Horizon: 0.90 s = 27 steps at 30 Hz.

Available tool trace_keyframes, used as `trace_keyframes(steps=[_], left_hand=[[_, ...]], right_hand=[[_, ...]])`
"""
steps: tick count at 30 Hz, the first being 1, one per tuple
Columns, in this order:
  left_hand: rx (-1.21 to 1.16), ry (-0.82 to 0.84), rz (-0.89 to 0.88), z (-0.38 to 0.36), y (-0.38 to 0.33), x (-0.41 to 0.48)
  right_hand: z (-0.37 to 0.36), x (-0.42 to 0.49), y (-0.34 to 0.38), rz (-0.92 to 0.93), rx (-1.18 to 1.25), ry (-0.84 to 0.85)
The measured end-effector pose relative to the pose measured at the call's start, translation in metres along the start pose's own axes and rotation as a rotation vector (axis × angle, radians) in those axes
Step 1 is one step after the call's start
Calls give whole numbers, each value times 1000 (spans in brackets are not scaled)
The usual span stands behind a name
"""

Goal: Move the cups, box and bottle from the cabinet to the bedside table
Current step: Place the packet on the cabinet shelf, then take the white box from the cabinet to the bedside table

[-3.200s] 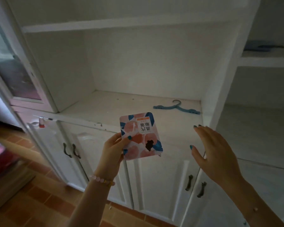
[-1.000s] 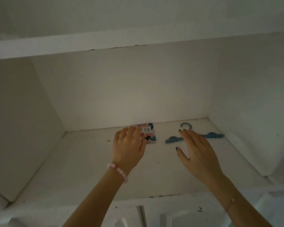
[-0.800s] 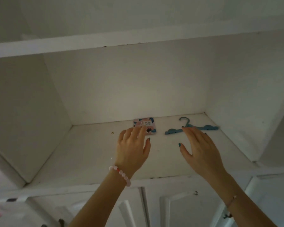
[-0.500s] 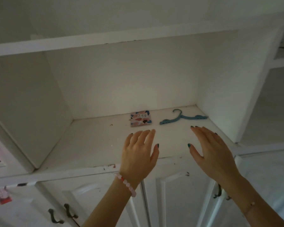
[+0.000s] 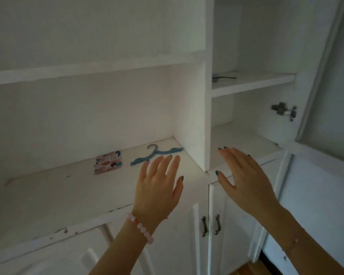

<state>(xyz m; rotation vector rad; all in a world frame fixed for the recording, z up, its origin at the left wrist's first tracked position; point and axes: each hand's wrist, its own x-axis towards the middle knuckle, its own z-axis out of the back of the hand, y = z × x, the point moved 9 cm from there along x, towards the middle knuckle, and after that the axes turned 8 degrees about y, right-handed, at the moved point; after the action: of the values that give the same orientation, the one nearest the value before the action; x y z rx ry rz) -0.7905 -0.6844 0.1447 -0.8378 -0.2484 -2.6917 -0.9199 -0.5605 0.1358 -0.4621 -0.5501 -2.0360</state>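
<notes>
The box (image 5: 108, 162) print is unreadable, and the dark object (image 5: 223, 78) at upper right is unidentifiable.

Here's the wide white cabinet shelf (image 5: 68, 195), its front edge chipped and scuffed, with two things lying flat towards the back right. The pink patterned box (image 5: 108, 161) lies face up. Just right of it, not touching, lies a blue hanger (image 5: 157, 154), hook towards the back wall, one end close to the divider. Beyond the divider, the upper right shelf (image 5: 256, 82) carries a thin dark item (image 5: 222, 78), too dim to identify.

Head view, seemingly close, toward cabinet (image 5: 208, 116)
</notes>
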Motion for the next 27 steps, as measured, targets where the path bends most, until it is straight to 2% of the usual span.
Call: trace_keyframes(steps=[13,19,27], left_hand=[[-43,-29,8,-9,-144,104],[8,-36,65,-3,-163,136],[84,-19,136,13,-147,159]], right_hand=[[68,8,-152,14,-10,-32],[82,31,-177,77,20,-53],[94,78,-167,175,67,-127]])
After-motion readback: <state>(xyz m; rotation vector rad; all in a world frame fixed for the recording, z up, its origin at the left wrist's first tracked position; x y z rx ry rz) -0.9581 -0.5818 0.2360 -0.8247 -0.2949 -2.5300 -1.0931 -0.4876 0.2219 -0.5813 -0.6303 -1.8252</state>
